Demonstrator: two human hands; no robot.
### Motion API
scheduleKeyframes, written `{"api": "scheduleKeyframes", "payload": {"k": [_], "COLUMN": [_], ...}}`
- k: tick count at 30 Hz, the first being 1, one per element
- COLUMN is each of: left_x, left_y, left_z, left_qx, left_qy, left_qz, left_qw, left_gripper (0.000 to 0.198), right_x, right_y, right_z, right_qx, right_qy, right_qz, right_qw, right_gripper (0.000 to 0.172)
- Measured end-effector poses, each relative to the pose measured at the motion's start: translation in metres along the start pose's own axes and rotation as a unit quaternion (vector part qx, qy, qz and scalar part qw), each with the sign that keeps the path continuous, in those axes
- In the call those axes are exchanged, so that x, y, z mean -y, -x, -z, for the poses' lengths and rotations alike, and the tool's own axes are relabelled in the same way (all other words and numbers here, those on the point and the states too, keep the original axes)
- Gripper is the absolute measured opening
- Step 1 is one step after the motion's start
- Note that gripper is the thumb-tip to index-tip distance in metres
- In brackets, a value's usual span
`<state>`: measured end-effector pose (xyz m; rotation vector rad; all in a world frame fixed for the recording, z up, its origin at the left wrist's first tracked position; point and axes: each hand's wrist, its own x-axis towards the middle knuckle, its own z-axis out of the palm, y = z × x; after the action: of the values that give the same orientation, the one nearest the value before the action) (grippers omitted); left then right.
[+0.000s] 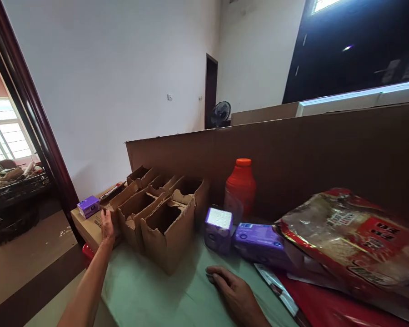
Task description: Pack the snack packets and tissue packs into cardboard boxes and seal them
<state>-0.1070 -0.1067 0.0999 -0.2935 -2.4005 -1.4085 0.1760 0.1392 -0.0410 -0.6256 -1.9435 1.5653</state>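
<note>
Cardboard cartons [167, 240] stand open near the table [163, 295] edge; the left hand [107, 227], fingers loose, seems to touch the end one. A shove could topple it off. The right hand [230, 288] rests flat, empty.

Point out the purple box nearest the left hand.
The small purple box on the flat carton at far left, beside the left hand. The upright one and the flat one sit by the red bottle, nearer the right hand.
</note>
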Motion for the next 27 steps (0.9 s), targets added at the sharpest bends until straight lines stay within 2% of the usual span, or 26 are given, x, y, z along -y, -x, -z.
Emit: {"api": "scheduleKeyframes", "payload": {"k": [3,5,7,10,13,16,17,19,21,23,24,27], "left_x": [-0.001,0.002,0.007,0.013,0.016,0.019,0.019,0.014,0.001,-0.019,-0.029,-0.052], "left_y": [-0.006,-0.002,0.012,0.057,0.128,0.2,0.217,0.236,0.236,0.227,0.221,0.206], "left_z": [-0.014,-0.011,-0.001,0.014,0.013,-0.002,-0.008,-0.022,-0.038,-0.057,-0.067,-0.095], "left_qx": [-0.032,-0.047,-0.062,-0.072,-0.043,0.049,0.089,0.173,0.248,0.31,0.334,0.387], "left_qy": [0.025,0.037,0.047,0.059,0.07,0.088,0.084,0.07,0.032,-0.012,-0.03,-0.067], "left_qz": [0.002,0.0,-0.004,-0.023,-0.066,-0.138,-0.182,-0.256,-0.3,-0.323,-0.332,-0.352], "left_qw": [0.999,0.998,0.997,0.995,0.994,0.985,0.976,0.949,0.921,0.894,0.882,0.85], "left_gripper": [0.038,0.038,0.041,0.048,0.055,0.053,0.052,0.051,0.051,0.05,0.05,0.051], "right_x": [0.0,0.0,0.0,-0.003,-0.005,-0.003,-0.001,0.003,0.008,0.013,0.015,0.019], "right_y": [0.0,0.0,-0.001,-0.006,-0.013,-0.021,-0.024,-0.029,-0.026,-0.01,0.003,0.06], "right_z": [0.001,0.001,0.001,0.0,-0.002,-0.001,0.0,0.002,0.002,-0.003,-0.006,-0.007], "right_qx": [0.001,0.006,0.015,0.026,0.038,0.049,0.053,0.068,0.087,0.107,0.116,0.136], "right_qy": [-0.001,0.006,0.005,-0.011,-0.016,0.007,0.02,0.049,0.079,0.113,0.131,0.183], "right_qz": [-0.001,0.008,0.014,0.012,0.002,0.001,0.005,0.02,0.047,0.082,0.099,0.136], "right_qw": [1.0,1.0,1.0,1.0,0.999,0.999,0.998,0.996,0.992,0.984,0.979,0.964], "right_gripper": [0.043,0.041,0.039,0.039,0.043,0.04,0.037,0.032,0.025,0.016,0.016,0.033]}}
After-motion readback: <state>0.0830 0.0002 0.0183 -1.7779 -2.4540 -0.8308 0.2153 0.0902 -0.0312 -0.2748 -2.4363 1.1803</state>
